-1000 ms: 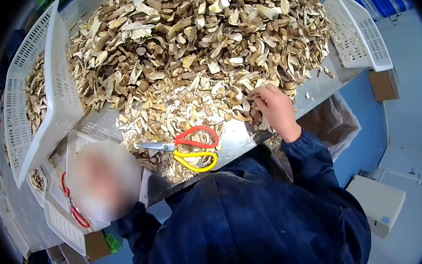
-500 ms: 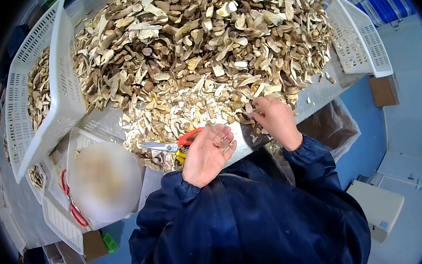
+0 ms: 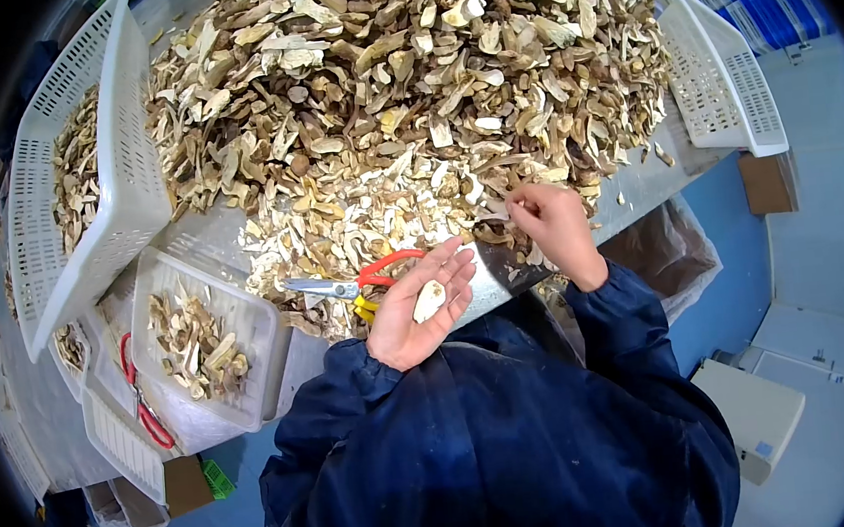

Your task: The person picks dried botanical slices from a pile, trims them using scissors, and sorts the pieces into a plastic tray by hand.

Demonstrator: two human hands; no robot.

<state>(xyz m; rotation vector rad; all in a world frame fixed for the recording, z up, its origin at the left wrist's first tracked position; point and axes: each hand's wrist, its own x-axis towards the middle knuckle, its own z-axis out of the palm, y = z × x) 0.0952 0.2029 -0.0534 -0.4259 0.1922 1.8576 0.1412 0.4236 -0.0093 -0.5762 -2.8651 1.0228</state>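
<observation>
A large heap of dried mushroom slices [image 3: 376, 87] covers the table, with smaller pale pieces along its near edge. My left hand [image 3: 411, 315] is palm up at the near side, its fingers loosely curled round a pale mushroom slice [image 3: 429, 301]. Just beyond that hand lie scissors [image 3: 336, 288] with grey blades and red and yellow handles. My right hand [image 3: 558, 230] hovers at the heap's near right edge, thumb and fingers pinched together. Whatever is between those fingertips, if anything, is hidden.
A white perforated basket [image 3: 124, 189] holding slices leans at the left; another white basket [image 3: 721, 72] stands at the right. A clear tub [image 3: 269, 352] contains some slices, beside red-handled scissors [image 3: 138, 394]. A lined bin [image 3: 677, 251] sits below the table's right edge.
A pale slice now lies in my left hand, where thin small pieces showed before. My right hand's fingers have closed into a tighter pinch near the same place.
</observation>
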